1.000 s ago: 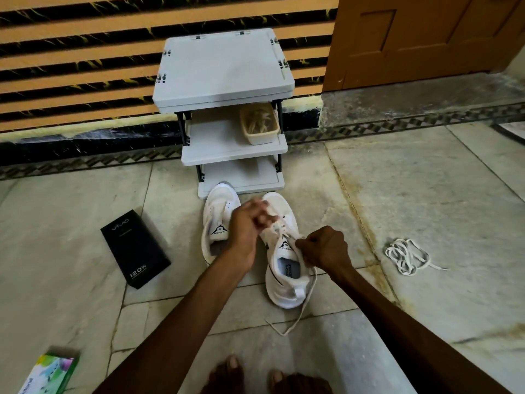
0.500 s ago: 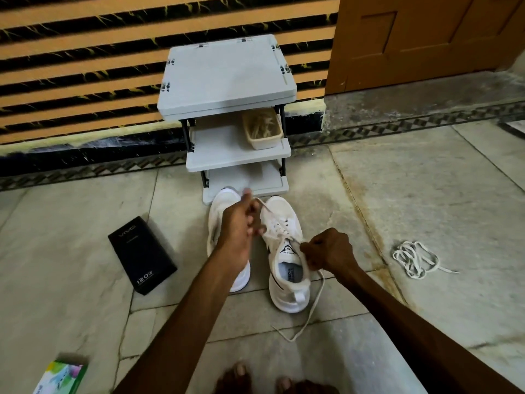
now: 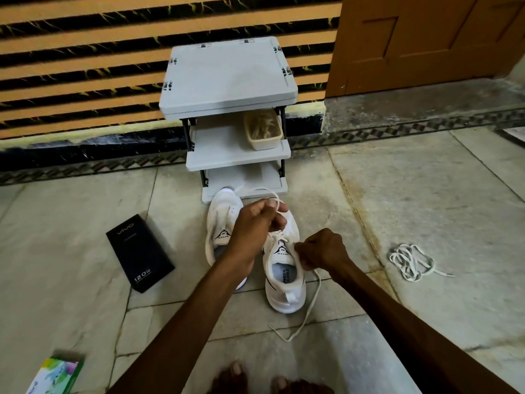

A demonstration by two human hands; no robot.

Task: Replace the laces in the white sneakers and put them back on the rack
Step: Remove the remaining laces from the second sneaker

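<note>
left hand point(image 3: 257, 223): grip clenched on the lace point(image 3: 312, 304) over the right sneaker point(image 3: 284, 282); a loop arcs toward the rack point(image 3: 227, 78)
right hand point(image 3: 324, 248): grip pinches the same lace beside the tongue; free end trails on the floor point(image 3: 426, 194) past the heel
place: both sneakers side by side on the floor, just before the rack's bottom shelf
done: right sneaker looks part-laced; not tied
left: left sneaker point(image 3: 223, 220) shows no lace, arm hides part; both go on the rack after; bundle point(image 3: 409, 261) well apart, old or new unclear
axis: long axes run person-to-rack; toes at rack; soles down
</note>
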